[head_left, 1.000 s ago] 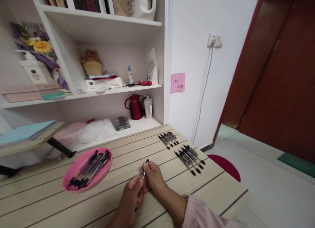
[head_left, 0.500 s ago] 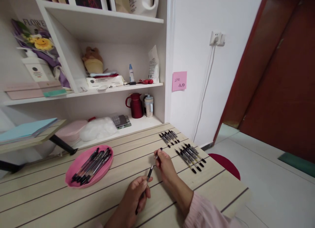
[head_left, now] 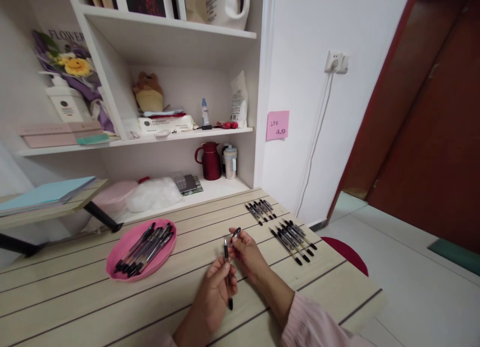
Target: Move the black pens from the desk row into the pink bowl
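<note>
My left hand [head_left: 215, 292] is closed round a black pen [head_left: 227, 274], held nearly upright over the wooden table [head_left: 75, 297]. My right hand [head_left: 245, 252] pinches a small black pen cap [head_left: 236, 232] just right of the pen's upper tip. A pink tray [head_left: 123, 247] with several black pens lies to the left. Two rows of black pens lie to the right: a far row [head_left: 260, 211] and a nearer row [head_left: 293, 234].
White shelves behind the table hold a red jug [head_left: 210, 160], a small cup [head_left: 230, 162], a plastic bag [head_left: 153, 194], books and a soft toy. A pink note [head_left: 277, 125] sticks on the wall. A red stool [head_left: 347, 252] stands past the table's right edge.
My right hand pulled the cap off the pen, moved away to the right, then came back close to the pen tip. My left hand turned the pen more upright.
</note>
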The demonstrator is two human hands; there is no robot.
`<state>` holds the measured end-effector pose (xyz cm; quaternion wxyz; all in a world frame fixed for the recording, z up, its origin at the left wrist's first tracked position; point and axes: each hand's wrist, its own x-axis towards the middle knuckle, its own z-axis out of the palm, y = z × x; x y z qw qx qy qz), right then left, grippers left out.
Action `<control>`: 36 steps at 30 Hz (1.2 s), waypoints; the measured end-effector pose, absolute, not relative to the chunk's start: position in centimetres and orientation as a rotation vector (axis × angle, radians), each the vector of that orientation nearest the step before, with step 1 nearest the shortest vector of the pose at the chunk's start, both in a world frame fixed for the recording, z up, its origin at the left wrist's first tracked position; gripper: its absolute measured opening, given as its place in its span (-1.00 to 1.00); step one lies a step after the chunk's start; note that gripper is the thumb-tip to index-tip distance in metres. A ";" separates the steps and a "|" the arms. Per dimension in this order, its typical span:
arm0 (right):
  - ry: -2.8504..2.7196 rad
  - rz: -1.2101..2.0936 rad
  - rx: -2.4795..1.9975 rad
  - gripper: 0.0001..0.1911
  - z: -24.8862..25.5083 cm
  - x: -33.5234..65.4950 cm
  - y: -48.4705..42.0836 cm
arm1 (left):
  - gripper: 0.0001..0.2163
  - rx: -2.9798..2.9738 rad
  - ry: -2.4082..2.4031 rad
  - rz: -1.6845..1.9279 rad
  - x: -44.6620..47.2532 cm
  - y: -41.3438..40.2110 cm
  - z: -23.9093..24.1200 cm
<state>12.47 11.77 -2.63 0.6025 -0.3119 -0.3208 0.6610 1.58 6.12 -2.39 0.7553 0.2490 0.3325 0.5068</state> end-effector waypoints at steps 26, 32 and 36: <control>-1.834 0.217 -2.092 -0.77 -1.4 18.7 23.6 | -0.84 0.714 0.731 1.030 0.7 6.6 -3.0; -1.938 0.114 -2.150 -0.73 -1.8 18.6 23.9 | -0.85 0.712 0.733 1.024 0.8 6.5 -2.8; -1.951 0.065 -2.185 -0.74 -2.0 18.7 23.8 | -0.83 0.714 0.718 1.024 0.7 6.7 -3.0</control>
